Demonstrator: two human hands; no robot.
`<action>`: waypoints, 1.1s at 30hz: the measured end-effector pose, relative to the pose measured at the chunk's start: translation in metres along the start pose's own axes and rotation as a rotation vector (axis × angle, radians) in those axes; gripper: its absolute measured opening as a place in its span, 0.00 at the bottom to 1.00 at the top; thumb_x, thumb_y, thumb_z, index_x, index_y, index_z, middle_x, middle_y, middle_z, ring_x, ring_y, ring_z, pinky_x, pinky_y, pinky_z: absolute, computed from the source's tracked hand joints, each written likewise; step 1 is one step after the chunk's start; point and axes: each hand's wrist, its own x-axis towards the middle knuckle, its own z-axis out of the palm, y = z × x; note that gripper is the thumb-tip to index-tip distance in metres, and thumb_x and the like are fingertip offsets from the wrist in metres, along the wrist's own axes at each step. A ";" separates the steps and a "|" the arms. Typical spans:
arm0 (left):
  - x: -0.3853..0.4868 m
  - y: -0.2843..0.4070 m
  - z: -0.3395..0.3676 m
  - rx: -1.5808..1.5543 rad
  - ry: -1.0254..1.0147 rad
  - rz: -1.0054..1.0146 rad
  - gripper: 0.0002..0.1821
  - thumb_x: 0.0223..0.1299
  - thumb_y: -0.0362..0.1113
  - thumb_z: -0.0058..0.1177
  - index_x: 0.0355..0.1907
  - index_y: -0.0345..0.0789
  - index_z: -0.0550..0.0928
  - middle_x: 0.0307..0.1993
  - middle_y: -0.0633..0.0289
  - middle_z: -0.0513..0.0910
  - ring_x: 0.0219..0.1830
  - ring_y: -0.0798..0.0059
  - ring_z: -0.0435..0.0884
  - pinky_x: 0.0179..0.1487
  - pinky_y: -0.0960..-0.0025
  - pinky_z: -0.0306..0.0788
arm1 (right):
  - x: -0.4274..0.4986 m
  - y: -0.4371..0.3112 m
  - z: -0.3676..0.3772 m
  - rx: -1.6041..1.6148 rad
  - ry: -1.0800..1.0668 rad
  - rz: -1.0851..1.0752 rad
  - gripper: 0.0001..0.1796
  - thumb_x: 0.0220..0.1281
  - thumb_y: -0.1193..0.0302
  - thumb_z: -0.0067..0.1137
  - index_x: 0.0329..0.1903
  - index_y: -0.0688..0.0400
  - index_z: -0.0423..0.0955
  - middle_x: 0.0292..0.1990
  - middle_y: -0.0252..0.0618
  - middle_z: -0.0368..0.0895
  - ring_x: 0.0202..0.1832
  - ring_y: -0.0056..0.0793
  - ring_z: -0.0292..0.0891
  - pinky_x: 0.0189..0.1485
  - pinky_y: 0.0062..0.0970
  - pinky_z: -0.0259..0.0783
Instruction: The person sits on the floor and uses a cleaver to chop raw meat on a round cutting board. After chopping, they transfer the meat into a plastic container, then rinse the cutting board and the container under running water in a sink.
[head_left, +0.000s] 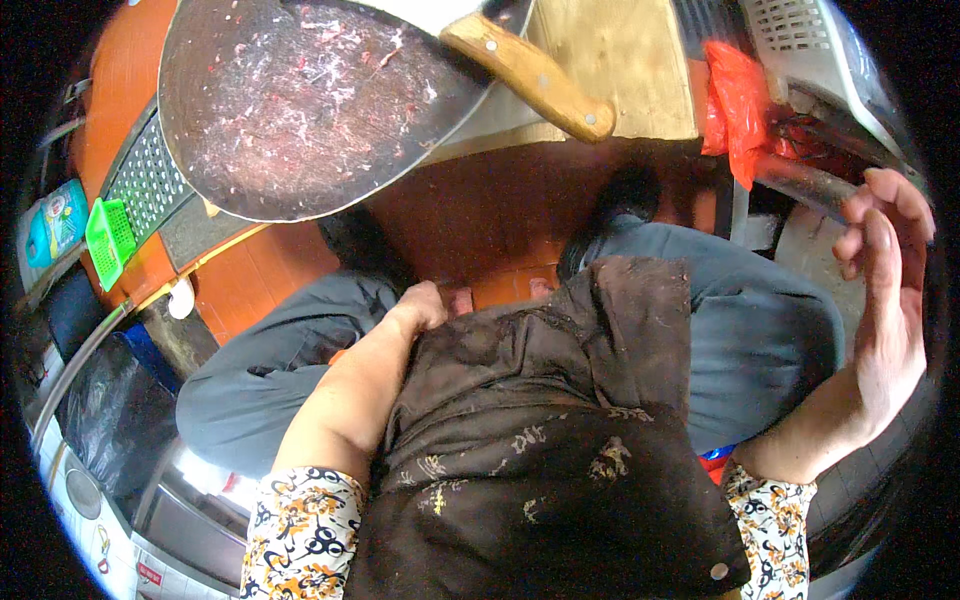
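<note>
My left hand (424, 304) rests at the front of the brown apron (517, 360), its fingers curled and partly hidden, so a hold on anything cannot be made out. Raised at the far right is my right hand (889, 240), fingers apart and bent, near a dark cylindrical bar (810, 184). In front of me lies a large round-edged board (292, 112), its dark surface covered with pinkish and white scraps. A knife with a riveted wooden handle (536, 79) rests across its right edge, the handle reaching over a pale wooden surface (615, 67).
A red plastic bag (735, 112) hangs beside a white slotted basket (795, 30). At left are a metal grater (150, 169), a green plastic basket (111, 240), a teal container (56, 225) and a curved metal tube (82, 367).
</note>
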 end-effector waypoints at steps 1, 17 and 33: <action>0.002 -0.001 -0.001 -0.004 0.031 0.016 0.26 0.43 0.42 0.70 0.46 0.28 0.86 0.53 0.42 0.84 0.58 0.52 0.82 0.57 0.59 0.78 | -0.002 -0.003 0.001 -0.035 0.027 -0.006 0.17 0.76 0.70 0.51 0.61 0.66 0.74 0.45 0.36 0.82 0.37 0.14 0.72 0.41 0.15 0.65; 0.019 0.082 -0.047 -0.064 0.515 0.230 0.13 0.55 0.28 0.53 0.43 0.36 0.87 0.47 0.45 0.85 0.54 0.46 0.83 0.58 0.54 0.76 | 0.000 -0.003 -0.004 0.023 -0.022 0.013 0.17 0.73 0.72 0.58 0.59 0.65 0.75 0.44 0.34 0.83 0.38 0.13 0.74 0.41 0.13 0.68; -0.116 0.227 -0.123 -0.690 0.118 0.692 0.10 0.70 0.36 0.54 0.35 0.30 0.80 0.29 0.60 0.82 0.31 0.74 0.84 0.35 0.68 0.80 | 0.009 0.003 -0.024 -0.004 -0.111 -0.136 0.10 0.69 0.72 0.63 0.45 0.65 0.76 0.33 0.32 0.83 0.33 0.15 0.78 0.36 0.19 0.73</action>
